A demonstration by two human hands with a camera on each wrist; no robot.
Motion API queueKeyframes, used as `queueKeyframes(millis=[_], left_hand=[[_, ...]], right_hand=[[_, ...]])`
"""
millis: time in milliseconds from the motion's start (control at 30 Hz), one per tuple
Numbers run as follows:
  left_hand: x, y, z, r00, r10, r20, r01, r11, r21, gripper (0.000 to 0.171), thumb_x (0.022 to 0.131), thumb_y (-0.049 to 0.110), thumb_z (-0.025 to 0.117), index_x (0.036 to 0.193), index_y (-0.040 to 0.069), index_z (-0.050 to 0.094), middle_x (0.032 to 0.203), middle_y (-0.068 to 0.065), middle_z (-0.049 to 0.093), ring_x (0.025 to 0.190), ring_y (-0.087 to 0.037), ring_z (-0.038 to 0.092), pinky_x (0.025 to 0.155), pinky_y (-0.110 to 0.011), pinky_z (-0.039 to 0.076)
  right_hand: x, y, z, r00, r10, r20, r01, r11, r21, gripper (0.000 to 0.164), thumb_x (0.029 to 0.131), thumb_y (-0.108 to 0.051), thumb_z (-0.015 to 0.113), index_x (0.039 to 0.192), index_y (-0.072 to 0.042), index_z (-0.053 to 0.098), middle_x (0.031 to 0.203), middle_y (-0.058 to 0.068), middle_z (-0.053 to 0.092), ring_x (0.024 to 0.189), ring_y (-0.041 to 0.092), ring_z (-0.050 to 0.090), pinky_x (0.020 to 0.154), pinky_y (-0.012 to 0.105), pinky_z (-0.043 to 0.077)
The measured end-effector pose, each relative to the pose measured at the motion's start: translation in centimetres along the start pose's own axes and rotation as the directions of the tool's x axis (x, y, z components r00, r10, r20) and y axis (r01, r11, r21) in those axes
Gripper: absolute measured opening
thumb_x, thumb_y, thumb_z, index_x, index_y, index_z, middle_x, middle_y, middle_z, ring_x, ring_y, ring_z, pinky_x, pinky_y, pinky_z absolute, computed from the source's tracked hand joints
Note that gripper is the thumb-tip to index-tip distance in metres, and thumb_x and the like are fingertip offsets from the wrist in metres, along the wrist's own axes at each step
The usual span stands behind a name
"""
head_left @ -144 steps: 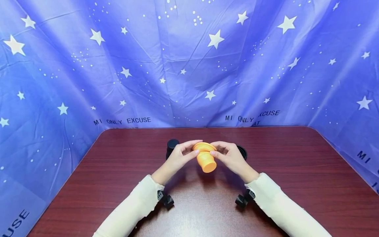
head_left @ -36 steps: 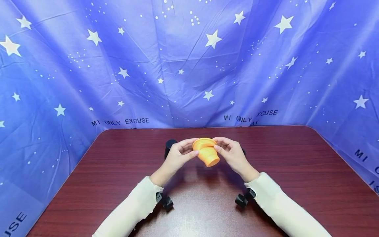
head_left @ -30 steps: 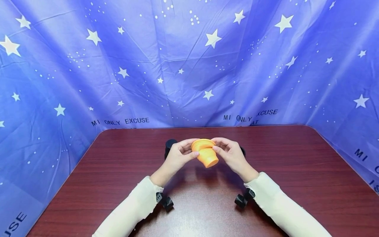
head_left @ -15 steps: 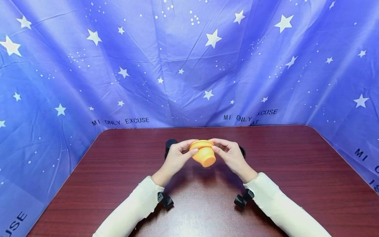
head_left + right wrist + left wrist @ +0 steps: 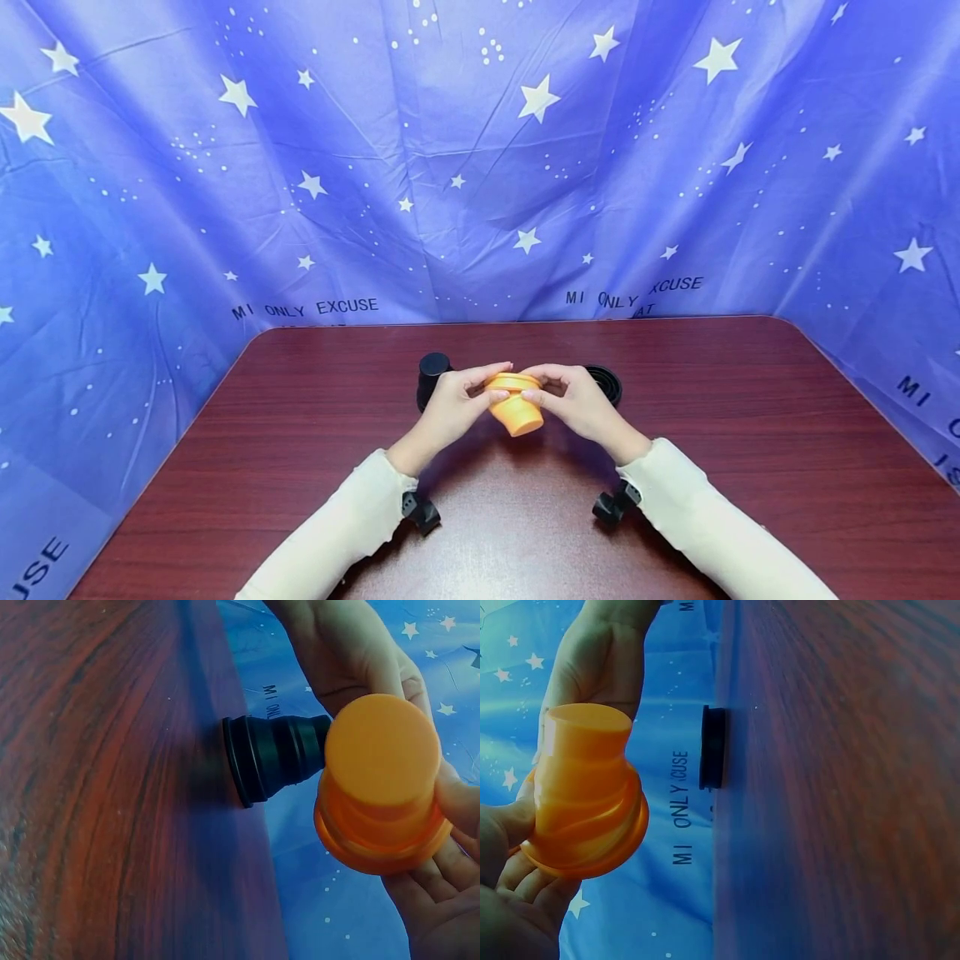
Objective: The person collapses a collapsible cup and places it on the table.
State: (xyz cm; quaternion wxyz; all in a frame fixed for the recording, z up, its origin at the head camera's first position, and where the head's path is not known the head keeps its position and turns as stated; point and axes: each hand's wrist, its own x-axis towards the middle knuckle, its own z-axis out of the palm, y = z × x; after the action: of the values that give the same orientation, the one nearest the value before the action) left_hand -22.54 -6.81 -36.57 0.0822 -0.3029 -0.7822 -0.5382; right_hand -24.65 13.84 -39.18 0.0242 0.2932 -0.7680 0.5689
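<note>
An orange collapsible cup (image 5: 519, 418) is held above the table between both hands, its wide rim away from the person and its narrow base tipped down toward them. Its soft wall (image 5: 592, 791) is partly folded and bulges unevenly near the rim. My left hand (image 5: 452, 404) pinches the rim's left side, thumb in front and fingers behind. On the right side my right hand (image 5: 583, 404) grips it the same way. The right wrist view shows the flat round base (image 5: 384, 750) facing the camera. The cup's inside is hidden.
Behind the left hand a black ribbed cup (image 5: 431, 379) stands upside down on its wide rim. A flat, collapsed black cup (image 5: 609, 385) lies behind the right hand. The brown table (image 5: 300, 433) ends at a starry blue curtain (image 5: 420, 167).
Both hands and the orange cup have sunk a little toward the table and the person. The cup's fold and tilt have shifted over the earlier frames. More of the flat black cup shows.
</note>
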Motion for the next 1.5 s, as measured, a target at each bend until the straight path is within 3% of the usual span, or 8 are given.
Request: queueKeyframes(millis=[167, 333, 433, 600, 700, 967, 1300, 1500], left_hand=[[0.0, 0.1, -0.1, 0.999, -0.036, 0.013, 0.036, 0.998, -0.049, 0.037, 0.084, -0.001, 0.067, 0.119, -0.01, 0.06, 0.114, -0.022, 0.064, 0.104, -0.029, 0.063, 0.082, -0.037, 0.053], [0.1, -0.6, -0.5, 0.997, -0.078, 0.011, 0.078, 0.976, -0.204, 0.037, 0.085, -0.002, 0.066, 0.121, -0.007, 0.06, 0.117, -0.022, 0.063, 0.101, -0.019, 0.064, 0.084, -0.032, 0.053], [0.2, -1.6, -0.5, 0.997, -0.076, 0.021, 0.079, 0.951, -0.299, 0.039, 0.087, -0.003, 0.063, 0.125, -0.006, 0.057, 0.12, -0.022, 0.061, 0.101, -0.013, 0.063, 0.084, -0.027, 0.052], [0.3, -2.9, -0.3, 0.998, -0.022, 0.065, 0.044, 0.931, -0.362, 0.044, 0.091, 0.005, 0.061, 0.133, -0.002, 0.05, 0.119, -0.021, 0.062, 0.1, -0.013, 0.063, 0.084, -0.026, 0.052], [0.2, -3.0, -0.2, 0.998, 0.009, 0.056, 0.013, 0.929, -0.37, 0.044, 0.091, 0.009, 0.062, 0.132, -0.001, 0.051, 0.116, -0.021, 0.063, 0.1, -0.015, 0.063, 0.083, -0.027, 0.052], [0.3, -2.9, -0.1, 1.0, 0.008, 0.026, 0.002, 0.933, -0.36, 0.038, 0.09, 0.009, 0.064, 0.124, -0.004, 0.056, 0.109, -0.024, 0.064, 0.096, -0.012, 0.064, 0.08, -0.027, 0.054], [0.3, -3.1, 0.0, 1.0, 0.013, -0.007, -0.015, 0.943, -0.332, 0.031, 0.089, 0.001, 0.062, 0.119, -0.007, 0.058, 0.104, -0.025, 0.066, 0.089, -0.01, 0.065, 0.077, -0.025, 0.054], [0.3, -3.3, -0.1, 0.999, -0.02, -0.048, 0.004, 0.951, -0.31, 0.024, 0.09, 0.001, 0.061, 0.112, -0.008, 0.062, 0.097, -0.026, 0.067, 0.079, -0.008, 0.065, 0.068, -0.027, 0.055]], right_hand=[[0.0, -0.1, -0.1, 1.0, -0.017, -0.002, 0.017, 1.0, -0.006, 0.019, 0.087, -0.003, 0.065, 0.104, 0.005, 0.066, 0.096, 0.017, 0.068, 0.082, 0.008, 0.062, 0.071, 0.022, 0.053], [-0.1, -0.1, -0.3, 0.999, -0.016, -0.034, 0.016, 1.0, 0.005, 0.02, 0.086, -0.002, 0.066, 0.105, 0.005, 0.066, 0.093, 0.013, 0.069, 0.078, 0.008, 0.063, 0.068, 0.024, 0.053], [-0.1, -0.1, -0.4, 0.997, -0.014, -0.079, 0.02, 0.997, 0.079, 0.022, 0.086, 0.0, 0.065, 0.106, 0.009, 0.064, 0.09, 0.004, 0.069, 0.079, 0.007, 0.063, 0.068, 0.023, 0.053], [-0.2, -0.2, -0.4, 0.99, -0.041, -0.132, 0.075, 0.962, 0.263, 0.027, 0.087, 0.004, 0.062, 0.108, 0.021, 0.055, 0.089, -0.008, 0.068, 0.082, 0.005, 0.062, 0.071, 0.019, 0.052], [-0.2, -0.3, -0.4, 0.989, -0.05, -0.136, 0.09, 0.95, 0.3, 0.03, 0.087, 0.005, 0.061, 0.108, 0.024, 0.052, 0.09, -0.009, 0.068, 0.083, 0.005, 0.062, 0.071, 0.018, 0.051], [-0.2, -0.4, -0.4, 0.989, -0.04, -0.142, 0.077, 0.961, 0.264, 0.027, 0.087, 0.007, 0.06, 0.109, 0.022, 0.054, 0.088, -0.01, 0.067, 0.082, 0.004, 0.061, 0.07, 0.017, 0.05], [-0.1, -0.1, -0.4, 0.985, -0.033, -0.17, 0.059, 0.986, 0.153, 0.024, 0.086, 0.004, 0.064, 0.107, 0.015, 0.06, 0.086, -0.011, 0.068, 0.08, 0.004, 0.062, 0.069, 0.018, 0.051], [-0.2, -0.1, -0.2, 0.992, -0.047, -0.118, 0.062, 0.99, 0.125, 0.025, 0.087, 0.001, 0.064, 0.11, 0.012, 0.061, 0.088, -0.002, 0.069, 0.078, 0.006, 0.064, 0.07, 0.026, 0.054]])
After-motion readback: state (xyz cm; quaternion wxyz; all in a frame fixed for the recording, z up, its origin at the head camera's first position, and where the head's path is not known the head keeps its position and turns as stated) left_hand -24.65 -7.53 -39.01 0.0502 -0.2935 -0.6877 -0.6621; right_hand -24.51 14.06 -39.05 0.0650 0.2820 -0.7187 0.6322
